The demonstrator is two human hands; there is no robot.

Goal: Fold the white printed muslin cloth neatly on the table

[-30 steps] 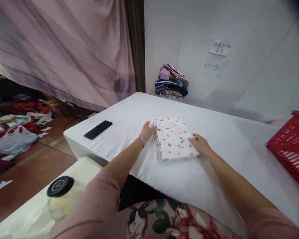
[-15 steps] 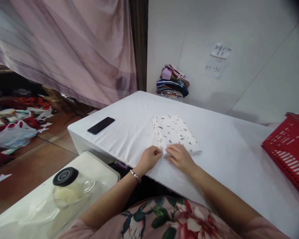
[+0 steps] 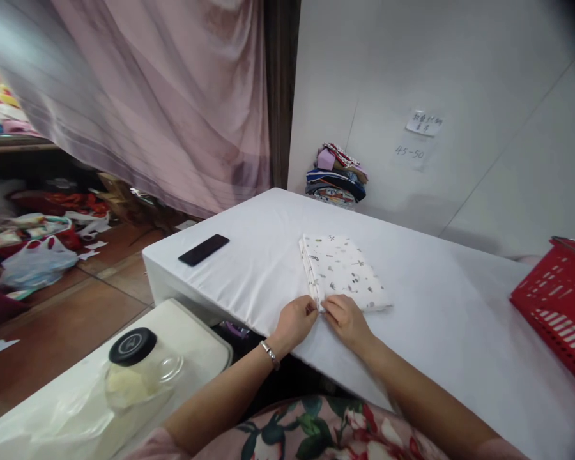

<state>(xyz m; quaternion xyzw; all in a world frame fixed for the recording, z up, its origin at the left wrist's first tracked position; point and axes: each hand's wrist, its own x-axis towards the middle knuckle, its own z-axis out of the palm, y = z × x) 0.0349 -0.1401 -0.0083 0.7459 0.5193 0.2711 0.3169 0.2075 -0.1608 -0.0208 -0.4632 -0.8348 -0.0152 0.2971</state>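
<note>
A folded white cloth (image 3: pixel 347 271) with small grey and green prints lies on the white-covered table (image 3: pixel 263 246) in front of me. At its near left corner, my left hand (image 3: pixel 297 322) pinches the layered edge, thumb and fingers pressed together. Right beside it, my right hand (image 3: pixel 347 319) has its fingers closed on the same corner. The two sets of fingertips almost meet there. How many layers each hand grips is hidden. A silver bracelet (image 3: pixel 269 354) is on my left wrist.
A black phone (image 3: pixel 204 250) lies on the table's left part. Folded clothes (image 3: pixel 338 177) are stacked by the wall. At the right stands a red basket (image 3: pixel 558 300). A clear jar with a black lid (image 3: pixel 133 346) is on the lower white surface (image 3: pixel 191 332) at left.
The right hand's fingers have drawn in from the cloth's top to its near left corner, beside the left hand's pinch. The whole view has shifted slightly.
</note>
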